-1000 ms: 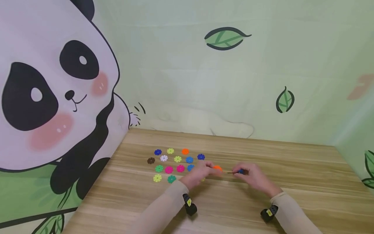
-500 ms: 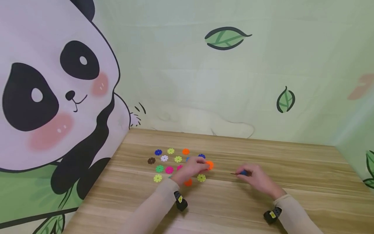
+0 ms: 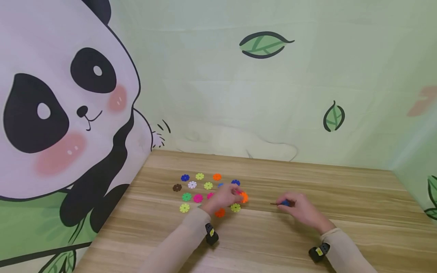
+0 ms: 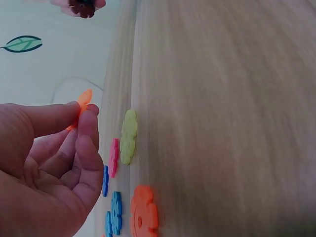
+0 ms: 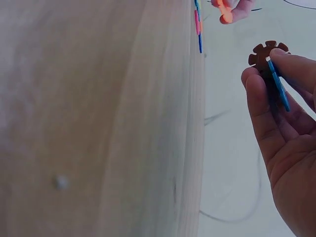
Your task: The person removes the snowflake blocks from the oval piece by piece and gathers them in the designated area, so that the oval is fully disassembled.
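My left hand pinches an orange snowflake disc between thumb and forefinger, close over the right side of a spread of loose discs. In the head view this orange disc sits at the fingertips, tilted. My right hand, to the right and apart from the left, grips two discs slotted together at an angle. One is a brown disc with a notched edge; the other is a blue disc, seen edge-on between thumb and fingers.
Several snowflake discs lie flat on the wooden table, among them a yellow disc, a pink disc, a white disc and another orange disc. A panda-printed wall cloth stands behind the table.
My left hand has moved left from near the right hand, carrying the orange disc back over the loose discs and slightly lower. My right hand has shifted slightly right with its joined discs.
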{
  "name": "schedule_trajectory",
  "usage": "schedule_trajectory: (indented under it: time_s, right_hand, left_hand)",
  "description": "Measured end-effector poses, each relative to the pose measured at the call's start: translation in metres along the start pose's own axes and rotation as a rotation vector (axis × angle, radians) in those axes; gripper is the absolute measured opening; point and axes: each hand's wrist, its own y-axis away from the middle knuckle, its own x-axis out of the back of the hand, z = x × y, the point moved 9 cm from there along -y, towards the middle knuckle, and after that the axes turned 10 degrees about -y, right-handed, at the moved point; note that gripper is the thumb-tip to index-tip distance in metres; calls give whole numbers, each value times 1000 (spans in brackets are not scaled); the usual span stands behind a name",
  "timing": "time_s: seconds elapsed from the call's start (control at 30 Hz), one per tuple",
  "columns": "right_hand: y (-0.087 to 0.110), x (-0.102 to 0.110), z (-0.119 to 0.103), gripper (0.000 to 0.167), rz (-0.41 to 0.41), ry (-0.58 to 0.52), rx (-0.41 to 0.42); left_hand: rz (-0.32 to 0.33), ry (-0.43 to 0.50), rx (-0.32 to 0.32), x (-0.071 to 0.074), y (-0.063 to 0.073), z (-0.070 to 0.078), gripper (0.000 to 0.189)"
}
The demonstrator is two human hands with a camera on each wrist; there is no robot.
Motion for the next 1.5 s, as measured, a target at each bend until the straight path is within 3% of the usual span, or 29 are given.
schedule_trajectory:
  time_s: [0.13,0.33,0.87,1.2,1.5]
  right_hand:
    - [0,1,5,10,4,1,6]
    - [-2,2,23,9,7,-13,8]
    - [-2,2,20,10,6,-15,2]
    - [-2,2,20,10,1,-8,-7]
    - [-2,2,17,10,6,-3,24]
  left_hand:
    - [-25,-92,-34,-5,-3,5,26]
    - [-63,-160,-16,-13,-11,5,26]
    - [-56,-337,10,-18,-21,3,25]
    - [-45,-335,-17,-18,-21,4,23]
    - [-31,-260,-46,-15,-16,4,21]
